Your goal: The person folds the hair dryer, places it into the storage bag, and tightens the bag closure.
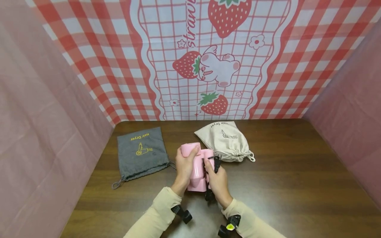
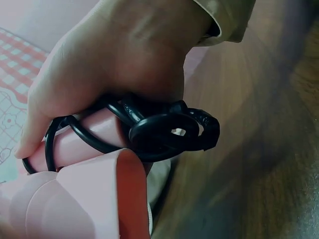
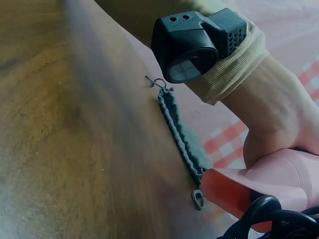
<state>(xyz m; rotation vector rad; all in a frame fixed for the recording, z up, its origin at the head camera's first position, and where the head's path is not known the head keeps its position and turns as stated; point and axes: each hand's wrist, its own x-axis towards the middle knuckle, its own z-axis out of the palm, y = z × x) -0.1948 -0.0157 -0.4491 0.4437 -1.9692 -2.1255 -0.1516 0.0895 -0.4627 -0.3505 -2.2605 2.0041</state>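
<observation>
A pink hair dryer (image 1: 197,170) with a folded handle is held just above the table. My left hand (image 1: 184,167) grips its body from the left, thumb across the top. On the right, my right hand (image 1: 218,183) holds the handle together with the black cord (image 1: 217,162). In the left wrist view, the right hand (image 2: 114,64) curls over the pink handle (image 2: 89,134), and cord loops wrap round it. The flat nozzle (image 2: 94,194) points toward the table's near side. The right wrist view shows the left hand (image 3: 279,109) on the dryer body, fingertips hidden.
A grey drawstring bag (image 1: 143,153) printed "Hair Dryer" lies flat at left. Behind and right of the hands lies a cream drawstring bag (image 1: 226,142), its mouth gathered. Both rest on the brown wooden table (image 1: 282,185), with a checked strawberry cloth (image 1: 208,66) behind.
</observation>
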